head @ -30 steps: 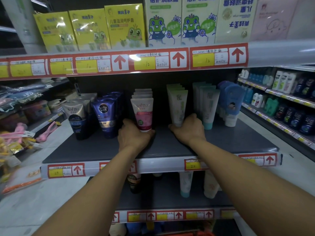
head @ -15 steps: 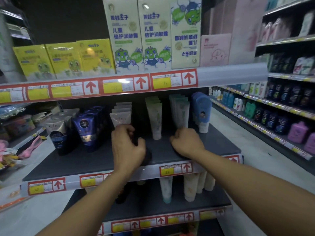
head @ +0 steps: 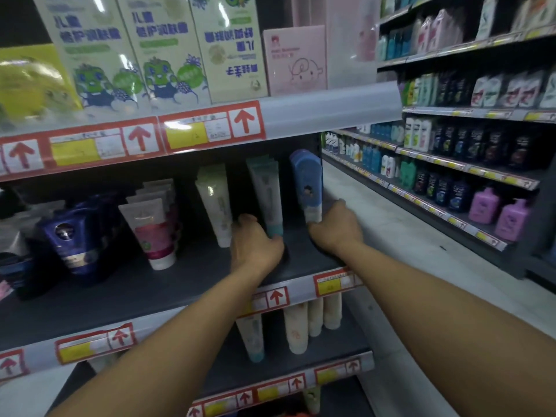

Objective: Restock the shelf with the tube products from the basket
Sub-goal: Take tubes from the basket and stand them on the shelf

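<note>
Tall green frog-cartoon boxes (head: 168, 55) stand on the top shelf beside a pink box (head: 296, 60) (one green box is upside down). Across the pale aisle floor (head: 406, 236), shelves hold dark bottles (head: 445, 191) and two purple pump bottles (head: 498, 212).

Both arms outstretched, fingers curled

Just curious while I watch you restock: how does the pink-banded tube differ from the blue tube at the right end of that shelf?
The pink-banded tube is white with a pink band; the blue tube is blue above a pale cap end. The pink-banded tube stands free of both hands; the right hand touches the blue tube's base. Both stand cap-down on the dark shelf, each heading a row.
</note>
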Demonstrator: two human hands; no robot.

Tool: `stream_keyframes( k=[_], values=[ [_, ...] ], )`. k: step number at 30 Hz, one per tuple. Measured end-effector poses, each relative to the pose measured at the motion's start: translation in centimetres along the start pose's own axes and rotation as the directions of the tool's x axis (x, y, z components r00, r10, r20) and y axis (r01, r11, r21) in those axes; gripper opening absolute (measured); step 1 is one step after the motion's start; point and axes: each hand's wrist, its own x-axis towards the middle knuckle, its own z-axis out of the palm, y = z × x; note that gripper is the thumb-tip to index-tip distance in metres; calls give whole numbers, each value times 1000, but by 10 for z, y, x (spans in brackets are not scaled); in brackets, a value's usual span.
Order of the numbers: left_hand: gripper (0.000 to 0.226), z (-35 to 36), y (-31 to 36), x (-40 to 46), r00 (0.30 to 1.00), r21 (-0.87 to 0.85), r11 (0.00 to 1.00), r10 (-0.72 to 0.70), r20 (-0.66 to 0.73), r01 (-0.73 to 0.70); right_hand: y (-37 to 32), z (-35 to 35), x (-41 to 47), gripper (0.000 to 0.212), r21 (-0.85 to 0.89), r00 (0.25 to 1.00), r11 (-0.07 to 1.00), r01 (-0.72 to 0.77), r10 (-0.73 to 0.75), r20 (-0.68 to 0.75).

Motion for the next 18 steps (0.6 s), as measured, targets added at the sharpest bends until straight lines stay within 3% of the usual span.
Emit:
stream_keyframes(
  k=[6,12,18],
  values=[
    [67,19,-4,24,1000,89,996,21,-5,-21,8,1,21,62,26,997,998,59,-58,-45],
    [69,22,-7,33,1000,132,991,15,21,-18,9,11,35,74,-124,986,986,114,-127,-106],
    [56,24,-9,38,1000,172,985,19,16,-21,12,10,36,61,-142,989,982,120,-131,-69]
  ],
)
